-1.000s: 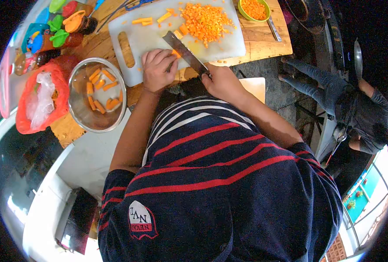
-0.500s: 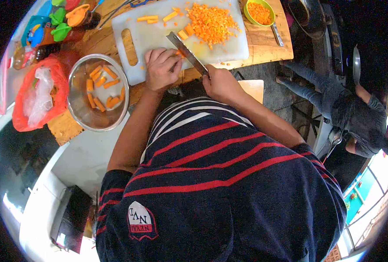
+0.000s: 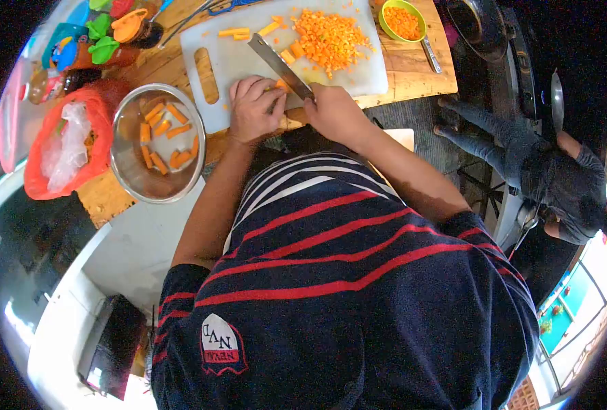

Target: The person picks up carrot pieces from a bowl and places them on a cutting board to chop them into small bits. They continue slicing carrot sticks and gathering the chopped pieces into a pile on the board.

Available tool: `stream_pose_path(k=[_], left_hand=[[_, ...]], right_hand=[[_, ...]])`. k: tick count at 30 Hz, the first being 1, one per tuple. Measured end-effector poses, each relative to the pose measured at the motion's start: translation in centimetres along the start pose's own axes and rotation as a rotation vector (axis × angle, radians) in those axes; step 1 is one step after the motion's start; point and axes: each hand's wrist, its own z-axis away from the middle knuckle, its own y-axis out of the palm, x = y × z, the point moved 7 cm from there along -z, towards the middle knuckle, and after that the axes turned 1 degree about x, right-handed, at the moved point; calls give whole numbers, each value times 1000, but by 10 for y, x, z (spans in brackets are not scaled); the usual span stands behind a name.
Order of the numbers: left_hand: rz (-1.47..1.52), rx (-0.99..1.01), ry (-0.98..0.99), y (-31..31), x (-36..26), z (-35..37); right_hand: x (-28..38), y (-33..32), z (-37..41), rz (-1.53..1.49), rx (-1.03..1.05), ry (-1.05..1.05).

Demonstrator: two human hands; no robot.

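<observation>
My right hand (image 3: 336,115) grips the handle of a wide-bladed knife (image 3: 281,66), its blade slanting up and left over the white cutting board (image 3: 344,80). At the board's near edge, my left hand (image 3: 254,107) is closed, its fingertips pressed around a carrot piece (image 3: 282,85) right beside the blade. Part of that piece is hidden by the fingers. Beyond the knife lies a heap of diced carrot (image 3: 334,41). Several carrot sticks (image 3: 234,32) rest at the far side of the board.
A steel bowl (image 3: 120,167) with carrot pieces stands left of the board. Beside it is a red plastic bag (image 3: 40,171). A green bowl of diced carrot (image 3: 402,22) and a metal-handled utensil (image 3: 431,56) sit at right. Another person (image 3: 543,160) stands farther right.
The knife has shifted slightly left and up, with my right hand moving left too. My left hand stays on the carrot piece. The whole view has shifted slightly.
</observation>
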Motion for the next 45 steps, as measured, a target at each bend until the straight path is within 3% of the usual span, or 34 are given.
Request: stream_pose_path(k=[3,31,36,45], left_hand=[[2,-9,9,1,-1,0],[-30,-6,21,0,0,1],[-1,-9,1,-3,0,1],[-42,-52,27,-6,-5,2]], right_hand=[[-1,-2,11,-29,37,84],[6,10,0,94,132,128],[14,3,-7,66,74,30],[13,-1,17,61,73,30]])
